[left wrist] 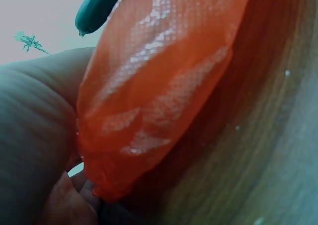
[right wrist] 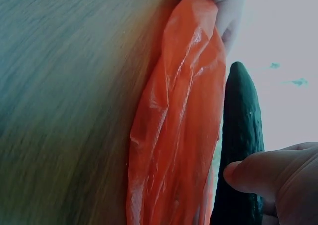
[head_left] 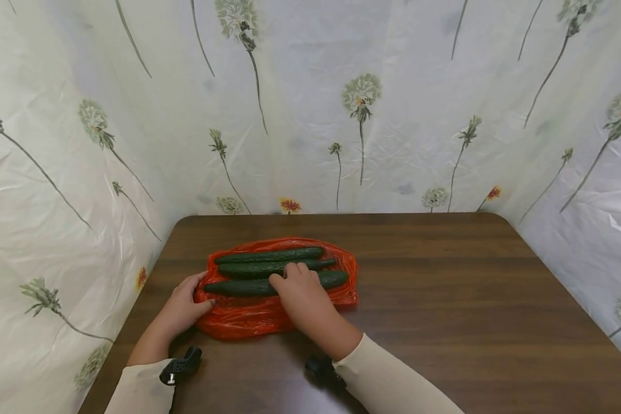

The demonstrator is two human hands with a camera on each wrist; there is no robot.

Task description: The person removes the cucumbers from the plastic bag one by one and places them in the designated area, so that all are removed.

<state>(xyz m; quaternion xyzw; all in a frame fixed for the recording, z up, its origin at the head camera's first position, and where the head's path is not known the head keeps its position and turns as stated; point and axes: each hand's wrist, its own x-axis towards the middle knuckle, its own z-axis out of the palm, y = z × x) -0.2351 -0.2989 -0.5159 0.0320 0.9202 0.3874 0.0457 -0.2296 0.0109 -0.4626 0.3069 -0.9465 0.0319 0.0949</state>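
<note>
Three long dark green cucumbers lie side by side on a spread red plastic bag [head_left: 243, 323] at the table's left half. With thumb and fingers my right hand [head_left: 307, 296] grips the nearest cucumber [head_left: 240, 287] around its middle. In the right wrist view the thumb presses that cucumber's [right wrist: 242, 113] side, above the bag's crumpled edge [right wrist: 174, 115]. Behind it lie the middle cucumber [head_left: 250, 269] and the farthest cucumber [head_left: 269, 255]. My left hand [head_left: 183, 306] holds the bag's left end between thumb and fingers. One cucumber tip [left wrist: 92, 21] shows over the bag in the left wrist view.
A brown wood-grain table [head_left: 445, 299] with rounded far corners carries the bag. Pale sheeting [head_left: 300, 115] printed with dandelions hangs behind the table and on both sides. A black wrist device [head_left: 181, 365] is strapped at each sleeve.
</note>
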